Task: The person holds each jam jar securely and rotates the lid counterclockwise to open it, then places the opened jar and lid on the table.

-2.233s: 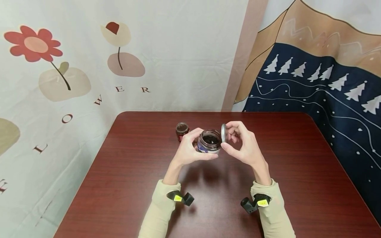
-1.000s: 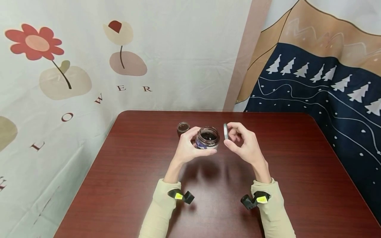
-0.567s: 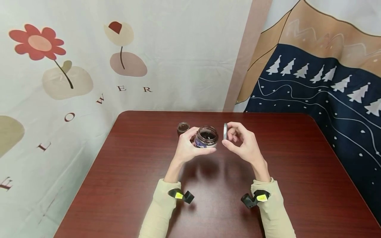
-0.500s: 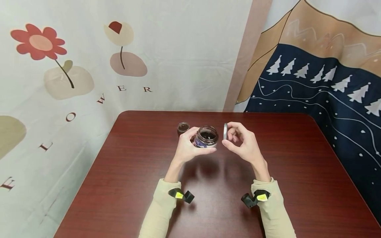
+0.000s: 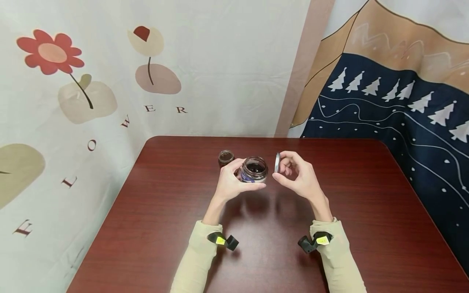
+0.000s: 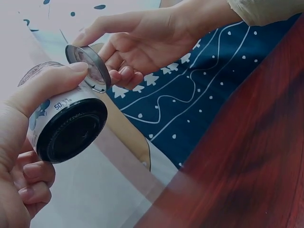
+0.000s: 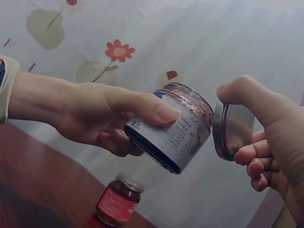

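Observation:
My left hand (image 5: 232, 183) grips a glass jam jar (image 5: 253, 173) above the table, its uncovered mouth tilted toward the head camera. Dark contents line the glass inside. In the right wrist view a white label with printed text wraps the jar (image 7: 173, 128), the thumb lying across it. My right hand (image 5: 300, 175) pinches a round metal lid (image 5: 277, 162) by its edge, held on end just right of the jar's mouth, with a gap between them. The left wrist view shows the jar's dark base (image 6: 73, 133) and the lid (image 6: 90, 69) beyond it.
A smaller jar (image 7: 118, 202) with a red label stands on the table behind my left hand, its mouth (image 5: 226, 155) facing up. The reddish-brown table (image 5: 176, 228) reaches back to a printed cloth backdrop (image 5: 227, 73). Both wrists wear small black cameras.
Since the earliest frame the jar has shifted slightly left, away from the lid, widening the gap between them. In the last half second both hands have stayed almost still.

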### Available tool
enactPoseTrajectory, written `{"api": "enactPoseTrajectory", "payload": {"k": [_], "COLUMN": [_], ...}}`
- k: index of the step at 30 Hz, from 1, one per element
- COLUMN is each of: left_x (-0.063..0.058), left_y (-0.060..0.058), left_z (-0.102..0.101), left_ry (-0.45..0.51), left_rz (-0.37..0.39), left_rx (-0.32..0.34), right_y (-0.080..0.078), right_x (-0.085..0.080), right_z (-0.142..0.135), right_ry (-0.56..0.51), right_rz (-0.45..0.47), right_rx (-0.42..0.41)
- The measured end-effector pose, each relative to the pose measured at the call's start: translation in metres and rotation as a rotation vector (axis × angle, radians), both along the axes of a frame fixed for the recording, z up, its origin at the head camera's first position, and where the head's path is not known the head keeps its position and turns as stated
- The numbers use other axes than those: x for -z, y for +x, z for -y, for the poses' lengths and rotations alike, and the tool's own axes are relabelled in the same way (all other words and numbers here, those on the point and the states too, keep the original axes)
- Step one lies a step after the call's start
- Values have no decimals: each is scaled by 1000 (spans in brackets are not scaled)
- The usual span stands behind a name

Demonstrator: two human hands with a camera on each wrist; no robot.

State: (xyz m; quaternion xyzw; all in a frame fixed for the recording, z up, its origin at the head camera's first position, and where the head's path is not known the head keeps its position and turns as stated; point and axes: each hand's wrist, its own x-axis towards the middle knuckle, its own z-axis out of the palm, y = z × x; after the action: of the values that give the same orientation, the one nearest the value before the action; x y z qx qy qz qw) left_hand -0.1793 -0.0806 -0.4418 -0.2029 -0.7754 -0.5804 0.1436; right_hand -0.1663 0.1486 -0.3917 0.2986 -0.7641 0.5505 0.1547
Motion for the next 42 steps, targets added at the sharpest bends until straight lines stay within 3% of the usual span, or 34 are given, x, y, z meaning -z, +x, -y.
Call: {"api": "enactPoseTrajectory", "payload": {"k": [22,42], "left_x": [14,30], "left_y": [-3,-4], "left_z": [5,12], "left_ry": [-31,-35], "left_rz": [74,91], "left_rx": [-21,-58], "right_y": [-5,-5], "right_x": [17,27], "right_z": [-3,-3], "right_ry": [27,88], "right_rz": [21,33], "right_rx": [-20,-2]}}
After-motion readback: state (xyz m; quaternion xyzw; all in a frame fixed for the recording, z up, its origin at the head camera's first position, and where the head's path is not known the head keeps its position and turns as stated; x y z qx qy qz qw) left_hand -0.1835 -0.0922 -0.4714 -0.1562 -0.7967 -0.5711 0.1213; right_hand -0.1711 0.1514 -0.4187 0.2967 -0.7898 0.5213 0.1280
